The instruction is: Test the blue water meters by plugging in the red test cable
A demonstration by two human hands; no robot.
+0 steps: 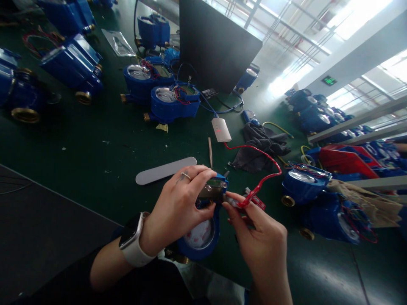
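Observation:
A blue water meter (213,233) with a round glass dial sits at the table's near edge, partly covered by my hands. My left hand (173,203) is closed around its display module (213,190), thumb below and fingers over the top. Right beside it, my right hand (262,233) pinches the end of a twisted red cable (270,176) against the module's side. The exact plug shape is hidden by my fingers. A small red circuit board (258,202) shows by the right fingers. That cable runs back to a white box (221,130) with a red light.
A grey flat strip (165,170) and a thin brown stick (210,152) lie beyond my hands. More blue meters (174,101) stand behind and at right (305,180). A dark cloth (260,144) is crumpled at centre right. A black panel (216,46) rises at the back.

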